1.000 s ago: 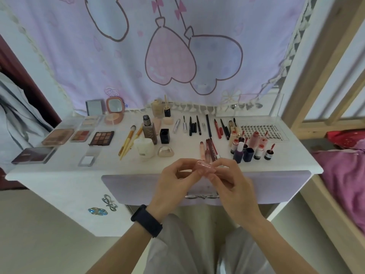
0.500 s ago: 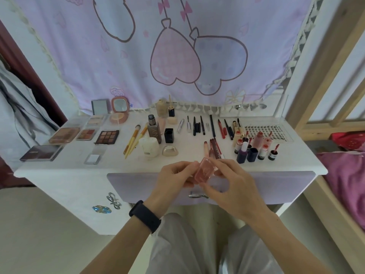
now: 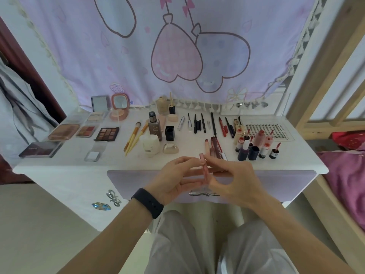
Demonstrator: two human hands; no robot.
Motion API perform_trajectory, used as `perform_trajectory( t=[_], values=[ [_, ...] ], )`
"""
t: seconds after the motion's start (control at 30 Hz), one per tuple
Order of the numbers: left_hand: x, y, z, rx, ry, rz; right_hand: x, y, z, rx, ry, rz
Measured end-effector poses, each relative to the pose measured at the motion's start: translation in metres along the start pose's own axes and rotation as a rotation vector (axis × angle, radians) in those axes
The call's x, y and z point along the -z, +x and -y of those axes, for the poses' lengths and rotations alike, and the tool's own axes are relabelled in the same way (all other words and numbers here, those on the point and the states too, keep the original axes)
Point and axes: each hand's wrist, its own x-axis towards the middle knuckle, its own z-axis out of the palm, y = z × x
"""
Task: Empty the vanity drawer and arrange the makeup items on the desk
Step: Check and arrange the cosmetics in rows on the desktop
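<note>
A slim pink lip gloss tube (image 3: 203, 167) stands nearly upright between both hands, in front of the shut lilac drawer (image 3: 136, 184). My left hand (image 3: 177, 178) holds its lower part with fingers and thumb. My right hand (image 3: 235, 180) pinches it from the right, near the top and the base. Behind them the white desk (image 3: 65, 165) carries rows of makeup: eyeshadow palettes (image 3: 107, 133) on the left, brushes (image 3: 134, 137) and bottles (image 3: 154, 127) in the middle, pencils (image 3: 213, 123) and lip glosses (image 3: 254, 145) on the right.
A pink-and-lilac curtain (image 3: 177, 56) hangs behind the desk. A wooden bed frame (image 3: 325, 76) and pink bedding (image 3: 347, 175) lie to the right. Two small mirrors (image 3: 110, 102) stand at the back left. My knees (image 3: 217, 244) are under the drawer.
The tube was turned from lying flat across my fingertips to standing nearly upright between both hands. My view has shifted a little; the desk items have not moved.
</note>
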Motion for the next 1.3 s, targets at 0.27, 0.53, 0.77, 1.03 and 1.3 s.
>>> perform_trajectory(
  t=[0.27,0.53,0.77,1.03,1.3],
  values=[
    [0.002,0.004,0.001,-0.023,-0.018,-0.057,-0.009,0.000,-0.006,0.160,-0.106,-0.038],
    [-0.001,0.000,0.000,-0.038,-0.060,-0.030,-0.011,0.002,-0.013,0.165,-0.137,-0.151],
    [-0.002,0.003,-0.003,-0.036,-0.117,-0.017,-0.006,0.004,-0.012,0.194,-0.059,-0.147],
    [0.000,-0.001,-0.013,-0.065,-0.143,-0.006,-0.014,0.009,-0.014,0.314,-0.140,-0.212],
    [0.001,-0.005,-0.022,-0.065,-0.123,-0.053,-0.019,0.020,-0.012,0.363,-0.184,-0.265]
  ],
)
